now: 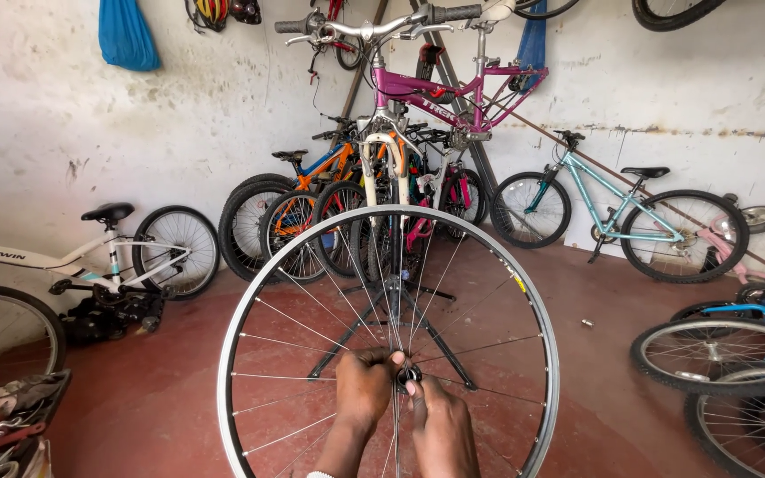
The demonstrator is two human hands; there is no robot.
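**Both hands at the hub of a bare wheel**

A tyreless wheel (389,350) stands upright in the lower centre of the frame, its silver rim (542,327) filling most of the lower half. The hub (407,375) sits at the middle of the spokes, low in the frame. The left hand (363,389) is curled around the hub from the left, fingers closed on it. The right hand (440,425) comes up from below right, its fingers pinched on the hub's near end. The two hands touch each other at the hub.

Behind the wheel, in the upper centre, a purple bike (453,88) hangs raised on a black stand (418,310), whose legs show through the spokes on the red floor (161,389). A cluster of bikes leans against the white wall (46,115) just behind it. A white bike (90,257) stands at the left edge, a teal bike (622,208) at the right, and a blue bike (754,336) at the lower right edge. A blue bag (126,35) hangs in the upper left. A tray of tools (6,416) lies in the lower left corner.
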